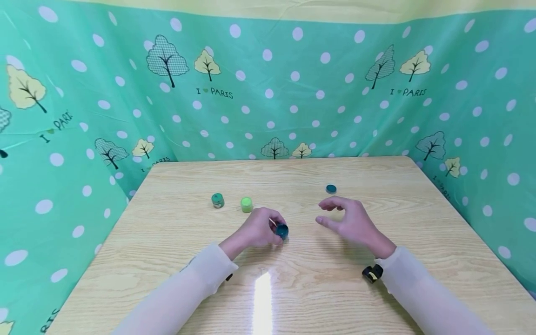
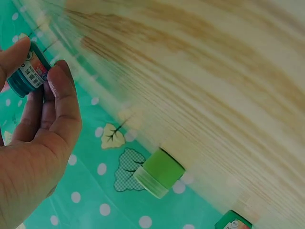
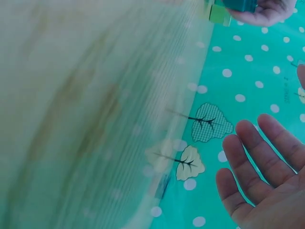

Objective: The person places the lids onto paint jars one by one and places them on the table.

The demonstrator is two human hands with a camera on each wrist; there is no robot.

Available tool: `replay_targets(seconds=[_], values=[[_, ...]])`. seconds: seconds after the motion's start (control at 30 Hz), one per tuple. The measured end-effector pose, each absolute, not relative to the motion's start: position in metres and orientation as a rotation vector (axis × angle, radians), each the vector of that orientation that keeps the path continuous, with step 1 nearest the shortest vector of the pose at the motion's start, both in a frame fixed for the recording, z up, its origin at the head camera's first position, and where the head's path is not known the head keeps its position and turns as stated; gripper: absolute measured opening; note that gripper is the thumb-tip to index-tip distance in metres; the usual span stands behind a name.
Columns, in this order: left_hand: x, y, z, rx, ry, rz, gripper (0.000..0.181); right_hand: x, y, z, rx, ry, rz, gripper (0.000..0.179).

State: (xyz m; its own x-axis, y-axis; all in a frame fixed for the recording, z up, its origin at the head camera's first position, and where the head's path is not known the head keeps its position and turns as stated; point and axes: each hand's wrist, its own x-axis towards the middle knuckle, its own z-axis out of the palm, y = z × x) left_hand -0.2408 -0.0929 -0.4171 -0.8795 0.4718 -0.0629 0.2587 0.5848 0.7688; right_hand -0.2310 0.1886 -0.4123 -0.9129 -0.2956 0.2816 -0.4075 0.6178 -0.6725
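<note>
My left hand point(image 1: 261, 227) grips a small dark teal paint jar point(image 1: 282, 231) between thumb and fingers, just above the table. The jar has no lid on, and its mouth faces up toward the head camera. In the left wrist view a printed label shows on the jar point(image 2: 31, 71). My right hand point(image 1: 351, 221) is held over the table to the right, thumb and fingers apart, with nothing in it. Beyond the right hand a round dark teal lid point(image 1: 331, 189) lies on the table. The right wrist view shows the right fingers point(image 3: 257, 162) spread and slightly bent.
Left of the held jar stand a light green jar point(image 1: 246, 204) and a green jar point(image 1: 217, 200) on the wooden table point(image 1: 180, 256). A green dotted cloth point(image 1: 268, 93) hangs behind and along both sides. Light glares off the tabletop near the front.
</note>
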Motion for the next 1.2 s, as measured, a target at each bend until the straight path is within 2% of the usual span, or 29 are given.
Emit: replay_targets(seconds=[0.8,1.2], values=[[-0.225,-0.096,-0.409,0.620,2.559,1.229,0.030,-0.274,0.213,-0.415,0.374,-2.732,1.219,0.041],[-0.219,-0.098,-0.405,0.605,2.548,1.247,0.027,-0.292,0.218,-0.412,0.282,-2.793,1.190,0.051]])
